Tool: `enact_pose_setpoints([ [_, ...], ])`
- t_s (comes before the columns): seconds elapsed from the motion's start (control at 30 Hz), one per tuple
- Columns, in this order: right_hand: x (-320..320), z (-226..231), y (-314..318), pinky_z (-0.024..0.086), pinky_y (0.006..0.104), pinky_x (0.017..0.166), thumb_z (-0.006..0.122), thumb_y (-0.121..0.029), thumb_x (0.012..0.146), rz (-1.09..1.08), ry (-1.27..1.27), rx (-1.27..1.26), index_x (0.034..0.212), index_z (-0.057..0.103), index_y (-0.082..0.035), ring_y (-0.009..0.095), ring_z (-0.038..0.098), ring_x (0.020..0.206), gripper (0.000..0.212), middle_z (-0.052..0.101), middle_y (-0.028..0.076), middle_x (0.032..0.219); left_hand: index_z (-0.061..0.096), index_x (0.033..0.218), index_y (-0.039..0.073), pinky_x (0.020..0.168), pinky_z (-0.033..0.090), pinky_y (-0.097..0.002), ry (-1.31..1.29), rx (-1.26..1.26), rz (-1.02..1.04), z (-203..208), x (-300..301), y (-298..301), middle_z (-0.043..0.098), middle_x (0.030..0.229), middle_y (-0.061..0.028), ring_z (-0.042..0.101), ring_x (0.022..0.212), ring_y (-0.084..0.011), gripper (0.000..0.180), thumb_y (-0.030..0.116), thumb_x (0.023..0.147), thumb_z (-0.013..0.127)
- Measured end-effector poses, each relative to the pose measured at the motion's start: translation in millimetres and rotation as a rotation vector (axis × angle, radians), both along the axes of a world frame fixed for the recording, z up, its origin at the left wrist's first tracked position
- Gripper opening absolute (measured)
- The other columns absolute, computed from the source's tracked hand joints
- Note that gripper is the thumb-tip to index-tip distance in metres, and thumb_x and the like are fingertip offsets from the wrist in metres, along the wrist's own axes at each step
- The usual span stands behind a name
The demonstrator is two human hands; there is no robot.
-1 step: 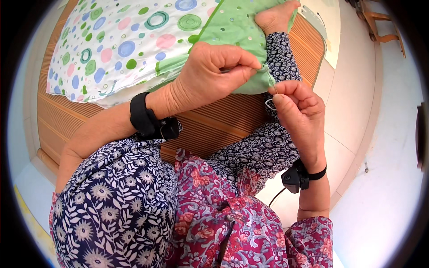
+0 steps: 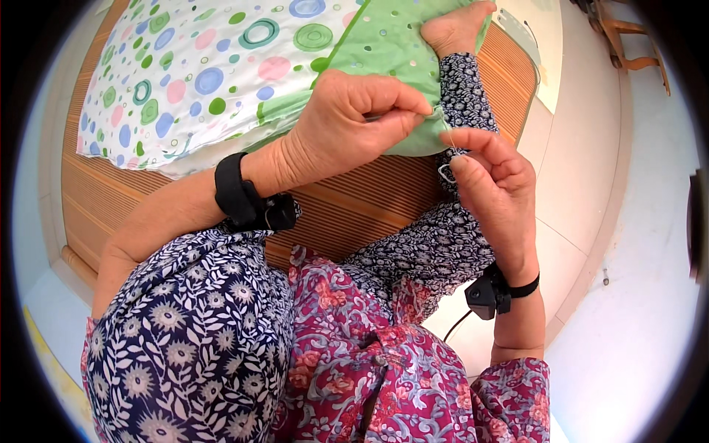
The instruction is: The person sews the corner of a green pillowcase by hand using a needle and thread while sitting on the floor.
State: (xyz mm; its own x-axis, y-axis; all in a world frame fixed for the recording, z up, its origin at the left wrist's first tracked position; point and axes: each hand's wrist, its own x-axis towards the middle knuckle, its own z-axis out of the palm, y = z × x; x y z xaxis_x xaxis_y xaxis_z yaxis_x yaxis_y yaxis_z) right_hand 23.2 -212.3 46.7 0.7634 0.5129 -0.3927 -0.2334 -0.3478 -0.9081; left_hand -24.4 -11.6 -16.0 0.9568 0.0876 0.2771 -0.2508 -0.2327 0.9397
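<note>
- Brown striped matting (image 2: 369, 199) lies under the spotted cloth (image 2: 210, 80), with pale floor tiles (image 2: 572, 192) to the cloth's right.
- A bare foot (image 2: 452, 31) rests at the cloth's green far end.
- The left hand (image 2: 347, 118) pinches the cloth's near right edge between thumb and forefinger.
- The right hand (image 2: 491, 177) is just beside that edge, thumb and forefinger nearly together at a pale thread (image 2: 441, 170); whether they grip it, or a needle, I cannot tell.
- Below the cloth's edge, the thread forms a small loop near the right thumb.
- For neat work, I would keep the edge taut in the left pinch, draw the thread slowly and evenly, and watch that loop for snags.
- No brand, label or writing is readable on the cloth or the black wristbands (image 2: 233, 190).
</note>
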Motion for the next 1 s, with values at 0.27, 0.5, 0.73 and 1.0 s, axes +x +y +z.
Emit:
enact_pose_setpoints([
  [0.27,5.7,-2.8,0.9,0.031,0.0139,0.048,0.057,-0.009,0.091,0.077,0.193,0.140,0.120,0.059,-0.002,-0.002,0.040,0.055,0.029,0.052,-0.009,0.068,0.072,0.096,0.003,0.051,0.038,-0.0156,0.014,-0.013,0.003,-0.7,0.3,0.0,0.061,0.066,0.0055,0.047,0.058,0.0012,0.013,0.001,0.084,0.067],
  [0.5,1.7,-5.6,5.2,0.032,0.0139,0.049,0.058,-0.009,0.092,0.019,0.156,0.105,0.106,0.065,-0.001,-0.002,0.041,0.055,0.018,0.054,-0.009,0.070,0.072,0.095,0.003,0.056,0.043,-0.0164,0.009,-0.006,-0.005,-1.8,2.2,2.1,0.067,0.074,0.0008,0.054,0.063,-0.0012,0.012,0.002,0.084,0.068],
  [0.73,-1.5,-12.8,9.7,0.030,0.0146,0.047,0.060,-0.012,0.092,-0.049,0.163,0.155,0.098,0.067,0.001,-0.001,0.040,0.053,0.015,0.054,-0.008,0.069,0.072,0.089,0.003,0.054,0.046,-0.0203,0.015,-0.075,0.013,-1.7,4.6,3.2,0.068,0.070,-0.0043,0.058,0.062,-0.0044,0.009,0.004,0.081,0.067],
  [1.0,-2.4,-17.0,18.5,0.028,0.0152,0.045,0.061,-0.012,0.092,-0.111,0.173,0.173,0.097,0.066,0.002,-0.001,0.040,0.052,0.016,0.050,-0.008,0.064,0.070,0.093,0.001,0.054,0.042,-0.0178,0.015,-0.024,-0.036,0.0,5.1,5.2,0.065,0.071,0.0008,0.053,0.062,-0.0016,0.010,0.002,0.084,0.066],
])
